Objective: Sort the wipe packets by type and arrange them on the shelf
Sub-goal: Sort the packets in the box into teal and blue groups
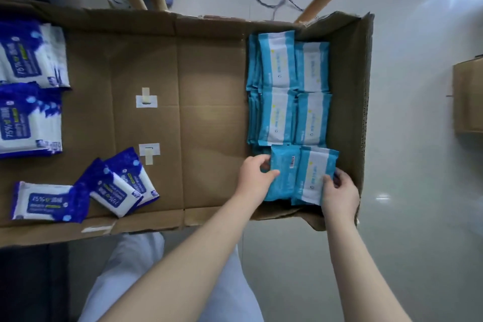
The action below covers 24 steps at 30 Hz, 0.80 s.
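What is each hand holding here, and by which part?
Left hand grips the barcode-up light-blue packet by its left edge; right hand grips the label-up light-blue packet at its near right corner.

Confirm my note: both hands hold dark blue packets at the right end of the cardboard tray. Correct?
Only the colour is wrong. In the head view the left hand and right hand each hold light blue packets at the right end of the cardboard tray; the dark blue packets lie at its left end, untouched.
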Motion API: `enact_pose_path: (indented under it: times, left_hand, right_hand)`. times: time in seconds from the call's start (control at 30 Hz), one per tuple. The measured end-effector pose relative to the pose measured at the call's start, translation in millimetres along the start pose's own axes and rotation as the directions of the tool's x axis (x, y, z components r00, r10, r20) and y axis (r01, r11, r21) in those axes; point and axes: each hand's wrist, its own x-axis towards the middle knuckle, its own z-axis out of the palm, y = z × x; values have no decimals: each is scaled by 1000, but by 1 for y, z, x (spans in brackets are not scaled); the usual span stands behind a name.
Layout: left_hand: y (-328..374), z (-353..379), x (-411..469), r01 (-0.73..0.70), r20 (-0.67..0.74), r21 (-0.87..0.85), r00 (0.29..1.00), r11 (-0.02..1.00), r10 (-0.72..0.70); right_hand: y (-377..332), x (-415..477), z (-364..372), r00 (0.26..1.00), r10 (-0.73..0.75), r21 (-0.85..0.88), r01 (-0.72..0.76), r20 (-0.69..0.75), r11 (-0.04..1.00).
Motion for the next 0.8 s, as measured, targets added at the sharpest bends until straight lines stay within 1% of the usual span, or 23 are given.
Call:
enact_pose_path:
  times: [0.07,0.1,0.17,0.27,0.33,0.4,0.47,0.53,0.57,0.63,0.67,0.73,0.8]
  left_hand:
    - [2,-1,-2,6,-3,-41,1000,999,-6]
    - [1,-7,-4,6,-13,-74,1000,997,-7]
    - [-5,-28,-8,-34,-66,-97,997,995,28]
    - [-26,-86,-18,-64,-216,-83,975,994,45]
    - [-45,-138,-26,-38,-351,-67,936,997,12]
    - [-67,-192,-35,24,-489,-82,870,996,-61]
    - [-93,-244,-42,107,-601,-80,788,991,-134]
    - [-119,-288,-48,233,-684,-3,709,973,-172]
    - [-132,-307,-49,292,-708,33,682,956,-184]
    - [-153,-333,-51,385,-715,62,661,921,-227]
    - [-164,-342,-51,410,-710,73,662,909,-241]
    - [-178,-352,-48,419,-710,76,660,905,-246]
    - [-183,-356,-43,434,-736,33,620,900,-272]
  right_hand:
    - [0,-11,5,994,-55,11,56,-93,998]
    - [-2,-18,10,986,-106,2,107,-132,994]
    - [-11,-36,21,968,-201,-10,202,-152,979]
    - [-25,-67,55,940,-336,-17,336,-57,942]
    - [-36,-89,87,905,-425,-15,425,34,905]
    - [-50,-116,122,868,-476,-22,484,138,875]
    - [-64,-145,157,826,-516,-48,538,225,841]
    - [-76,-172,192,778,-514,-50,567,361,822]
    - [-79,-184,210,744,-496,-49,574,448,817]
    - [-82,-204,240,681,-428,-68,573,594,817]
    - [-82,-212,252,672,-383,-88,555,634,827]
    - [-82,-226,270,699,-301,-133,493,649,860]
    - [-80,-236,283,754,-255,-156,427,605,891]
